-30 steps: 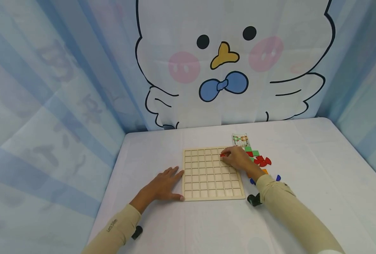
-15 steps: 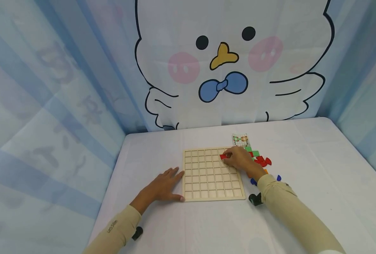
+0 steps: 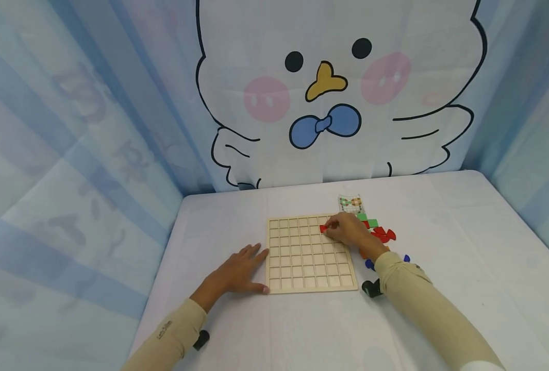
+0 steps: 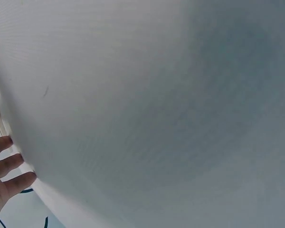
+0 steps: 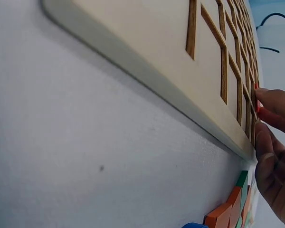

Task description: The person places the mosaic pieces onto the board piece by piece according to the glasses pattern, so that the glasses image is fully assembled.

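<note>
Red piece [image 3: 322, 228] is held over the upper right part of the wooden board [image 3: 306, 250], just right of the frame's centre. It is pinched between thumb and fingers of the right hand [image 3: 348, 230]; in the right wrist view it shows at the right edge of the frame, among the raised ridges. Whether it is seated in a slot cannot be told; the fingers cover part of it.

Left hand [image 3: 243, 270] is laid on the table [image 3: 311, 330] with fingers spread, thumb at the board's lower left corner, a fingertip at its left edge. Seems well placed as a brace; light counter-pressure is advised so the board is not pushed left.

Step in hand is judged to be fitting the piece into a slot. Edges are best squared to the ridges first, one side lowered, then the other, with the pinch eased only once it lies flat. If a corner rides on a ridge, a small twist is preferred over force.

Cuff clearance is to be watched: the right forearm is passed over the orange pieces [image 3: 363, 254] and blue pieces [image 3: 369, 264], right of the board, and these could be dragged. The printed card [image 3: 350, 204] sits above the right hand in the frame, visible for reference.
</note>
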Motion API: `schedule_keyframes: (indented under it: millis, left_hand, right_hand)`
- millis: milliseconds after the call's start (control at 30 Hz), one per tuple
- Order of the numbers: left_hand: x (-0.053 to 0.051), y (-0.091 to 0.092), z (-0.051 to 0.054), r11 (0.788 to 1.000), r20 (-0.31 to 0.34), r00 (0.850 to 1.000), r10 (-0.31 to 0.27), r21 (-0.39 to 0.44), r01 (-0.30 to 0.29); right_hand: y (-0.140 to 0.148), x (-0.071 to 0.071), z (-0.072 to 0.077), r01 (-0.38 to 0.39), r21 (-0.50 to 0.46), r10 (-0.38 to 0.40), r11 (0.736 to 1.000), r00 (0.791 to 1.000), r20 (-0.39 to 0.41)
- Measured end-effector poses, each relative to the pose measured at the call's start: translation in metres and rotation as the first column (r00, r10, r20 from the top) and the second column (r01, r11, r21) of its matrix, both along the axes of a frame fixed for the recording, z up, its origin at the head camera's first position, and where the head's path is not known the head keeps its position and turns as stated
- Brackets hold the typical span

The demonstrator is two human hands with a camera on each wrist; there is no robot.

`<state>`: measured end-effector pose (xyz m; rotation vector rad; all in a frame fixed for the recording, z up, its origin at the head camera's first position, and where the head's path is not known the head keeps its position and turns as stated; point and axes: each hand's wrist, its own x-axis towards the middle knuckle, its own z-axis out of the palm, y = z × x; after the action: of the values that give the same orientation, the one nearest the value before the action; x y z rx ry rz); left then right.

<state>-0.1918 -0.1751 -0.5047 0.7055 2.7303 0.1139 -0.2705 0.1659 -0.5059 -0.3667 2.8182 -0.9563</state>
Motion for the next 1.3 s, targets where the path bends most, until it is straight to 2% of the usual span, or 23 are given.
schedule_keyframes:
  millis: [267,433,600,867,1033,1300]
  left_hand:
    - [-0.0005,0.0032,0.0021,0.999,0.052,0.998,0.044,0.025,-0.045]
    - [-0.0025,0.0037,0.0034,0.998,0.081,0.996,0.044,0.033,-0.047]
    - [-0.0035,0.0051,0.0043,0.999,0.08,0.997,0.024,0.032,-0.026]
    - [-0.0029,0.0042,0.0038,0.999,0.076,0.997,0.032,0.008,-0.033]
    - [-0.0014,0.0035,0.0024,0.999,0.077,0.996,0.034,0.025,-0.036]
    - [-0.0023,0.003,-0.0004,1.0,0.066,0.998,0.021,0.009,-0.022]
  right_hand:
    - [-0.0008,-0.0049,-0.0024,0.01,0.021,-0.01,1.0,1.0,0.005]
    - [-0.0008,-0.0038,-0.003,0.024,0.035,-0.024,0.999,1.0,-0.003]
    - [0.0014,-0.0043,-0.0069,0.059,0.04,-0.059,0.997,0.998,-0.001]
    - [-0.0009,-0.0057,-0.0031,0.042,0.029,-0.042,0.999,0.999,-0.001]
    - [-0.0025,-0.0046,-0.002,0.045,0.035,-0.045,0.998,0.999,0.0]
    - [-0.0016,-0.0042,0.0007,0.046,0.029,-0.047,0.999,0.999,0.013]
